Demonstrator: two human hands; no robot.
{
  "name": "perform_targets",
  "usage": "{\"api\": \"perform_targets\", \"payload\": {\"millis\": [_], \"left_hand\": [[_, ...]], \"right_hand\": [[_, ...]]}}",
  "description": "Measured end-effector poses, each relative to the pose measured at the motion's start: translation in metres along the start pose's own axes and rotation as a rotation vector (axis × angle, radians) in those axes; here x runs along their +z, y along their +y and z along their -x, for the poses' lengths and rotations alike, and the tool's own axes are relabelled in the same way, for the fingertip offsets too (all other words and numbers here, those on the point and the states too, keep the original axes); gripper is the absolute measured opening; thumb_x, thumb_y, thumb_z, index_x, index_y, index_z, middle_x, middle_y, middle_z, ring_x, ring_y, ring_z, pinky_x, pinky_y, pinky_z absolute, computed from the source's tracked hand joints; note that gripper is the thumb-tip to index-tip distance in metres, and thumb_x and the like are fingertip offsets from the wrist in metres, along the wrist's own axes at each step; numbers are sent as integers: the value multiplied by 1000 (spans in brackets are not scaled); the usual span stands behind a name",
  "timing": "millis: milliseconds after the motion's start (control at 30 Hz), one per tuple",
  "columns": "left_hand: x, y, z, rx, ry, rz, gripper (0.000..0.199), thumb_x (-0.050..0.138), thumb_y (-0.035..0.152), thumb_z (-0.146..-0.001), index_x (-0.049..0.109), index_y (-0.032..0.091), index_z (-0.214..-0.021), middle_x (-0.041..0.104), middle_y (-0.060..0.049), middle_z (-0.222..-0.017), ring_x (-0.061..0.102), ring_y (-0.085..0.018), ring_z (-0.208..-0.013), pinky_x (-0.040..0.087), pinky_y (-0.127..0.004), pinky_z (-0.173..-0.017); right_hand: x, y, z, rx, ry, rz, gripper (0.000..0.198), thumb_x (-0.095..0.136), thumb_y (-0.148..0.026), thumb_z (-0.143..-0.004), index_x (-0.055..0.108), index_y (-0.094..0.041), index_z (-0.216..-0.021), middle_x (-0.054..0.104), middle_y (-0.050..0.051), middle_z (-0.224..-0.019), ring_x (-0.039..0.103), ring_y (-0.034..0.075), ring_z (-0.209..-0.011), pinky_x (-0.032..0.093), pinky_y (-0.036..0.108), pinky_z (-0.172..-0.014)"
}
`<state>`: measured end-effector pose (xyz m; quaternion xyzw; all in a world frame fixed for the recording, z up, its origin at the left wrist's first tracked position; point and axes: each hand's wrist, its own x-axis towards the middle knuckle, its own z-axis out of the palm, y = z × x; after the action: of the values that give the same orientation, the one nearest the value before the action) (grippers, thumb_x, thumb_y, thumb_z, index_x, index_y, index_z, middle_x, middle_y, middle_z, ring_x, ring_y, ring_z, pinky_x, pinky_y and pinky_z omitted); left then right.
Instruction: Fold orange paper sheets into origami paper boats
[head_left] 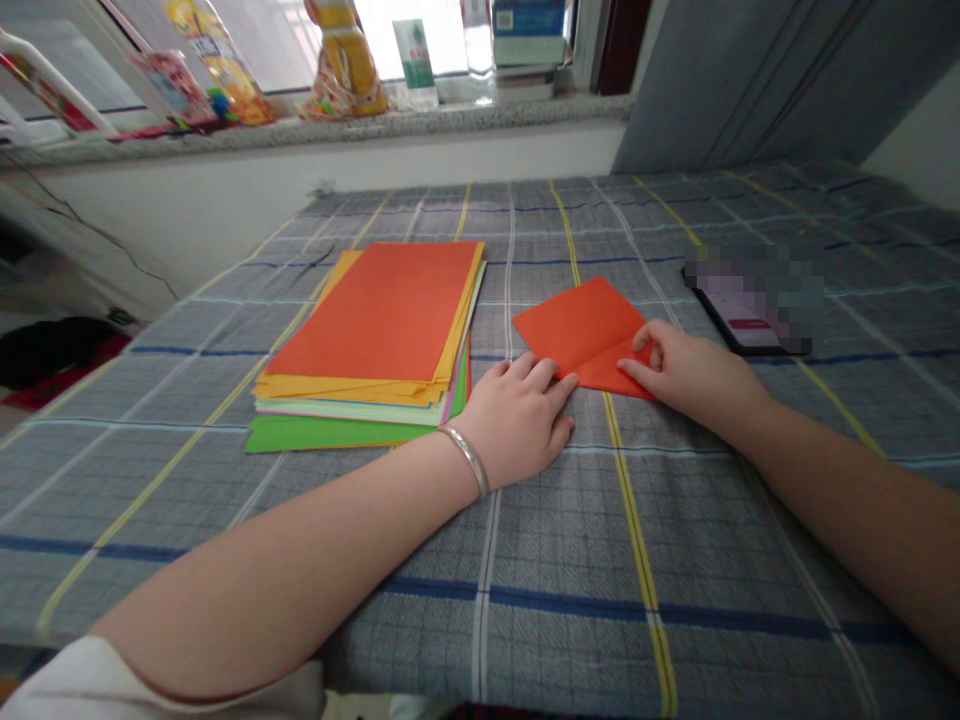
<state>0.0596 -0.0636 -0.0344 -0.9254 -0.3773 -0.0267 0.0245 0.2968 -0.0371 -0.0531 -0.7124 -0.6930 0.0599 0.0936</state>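
A piece of orange-red paper (576, 325), with a crease or folded edge across its lower part, lies on the checked cloth. My left hand (525, 418) rests palm down with its fingers spread, the fingertips touching the paper's lower left edge; a silver bangle circles that wrist. At the paper's right side my right hand (679, 370) pinches the edge between thumb and curled fingers. Left of the paper sits a stack of coloured paper (382, 310), orange-red on top, with yellow, pale and green sheets showing beneath.
A phone (742, 315), partly blurred, lies on the grey checked tablecloth (570, 560) to the right. Behind the table, a stone windowsill (450, 120) carries a yellow figure-shaped container (349, 60), snack bags, a green-and-white box (415, 60) and stacked books (529, 40).
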Motion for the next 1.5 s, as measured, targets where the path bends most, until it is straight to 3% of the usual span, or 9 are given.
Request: {"api": "perform_targets", "payload": {"millis": [367, 633, 767, 867, 933, 1000, 1200, 1400, 1500], "left_hand": [[-7, 7, 2, -93, -41, -34, 42, 44, 37, -101, 63, 11, -127, 63, -15, -121, 58, -33, -116, 54, -50, -93], [-11, -9, -3, -101, -62, 6, 31, 46, 28, -97, 73, 15, -105, 68, -12, -110, 65, -28, -105, 57, -41, -87], [-7, -23, -9, -214, 70, 63, 30, 45, 21, -96, 71, 11, -107, 67, -12, -112, 67, -24, -96, 57, -38, -89], [1, -30, -12, -30, 197, 104, 36, 46, 24, -99, 64, 11, -128, 63, -13, -126, 60, -26, -117, 49, -42, -106], [6, -31, -12, 138, 162, 125, 42, 48, 31, -101, 60, 13, -136, 62, -12, -134, 56, -27, -125, 46, -43, -111], [8, -30, -12, 213, 89, 123, 44, 49, 36, -102, 61, 12, -137, 62, -12, -135, 56, -28, -123, 46, -44, -110], [4, -25, -10, 161, 13, 90, 40, 50, 35, -101, 66, 12, -129, 65, -11, -128, 59, -28, -118, 49, -45, -106], [4, -24, -11, 156, 3, 80, 43, 45, 36, -103, 62, 13, -135, 66, -11, -125, 60, -28, -115, 50, -45, -104], [6, -24, -11, 159, 5, 69, 44, 44, 35, -103, 60, 14, -138, 66, -11, -124, 59, -28, -115, 49, -45, -103]], "right_hand": [[-1, 0, 0, 22, -28, 11, 27, 57, -50, -87, 55, -25, -98, 68, 4, -81, 61, 22, -69, 32, 32, -58], [-2, -3, 2, 37, -23, 29, 29, 55, -51, -88, 58, -25, -101, 68, 4, -81, 61, 22, -69, 30, 32, -56], [-1, -1, 1, 24, -25, 12, 31, 54, -52, -88, 58, -25, -102, 68, 4, -80, 59, 21, -67, 31, 32, -56], [-1, -1, 1, 21, -27, -2, 30, 55, -51, -88, 58, -25, -101, 68, 4, -81, 59, 21, -67, 31, 32, -57], [-1, -1, 1, 20, -25, -7, 28, 55, -50, -87, 58, -25, -100, 68, 3, -81, 59, 21, -67, 31, 32, -57], [-2, -2, 2, 17, -21, -6, 28, 55, -49, -88, 58, -25, -100, 68, 3, -80, 59, 21, -68, 31, 32, -57], [-5, 3, 0, 30, -51, -11, 27, 56, -50, -88, 60, -26, -97, 68, 3, -80, 61, 22, -70, 34, 32, -58], [-4, 6, -1, 21, -39, -10, 26, 58, -48, -87, 63, -25, -95, 68, 3, -77, 62, 22, -68, 38, 33, -57], [-1, 9, -1, -120, 68, -18, 21, 59, -40, -88, 67, -23, -97, 70, 5, -82, 64, 23, -74, 43, 35, -61]]}}
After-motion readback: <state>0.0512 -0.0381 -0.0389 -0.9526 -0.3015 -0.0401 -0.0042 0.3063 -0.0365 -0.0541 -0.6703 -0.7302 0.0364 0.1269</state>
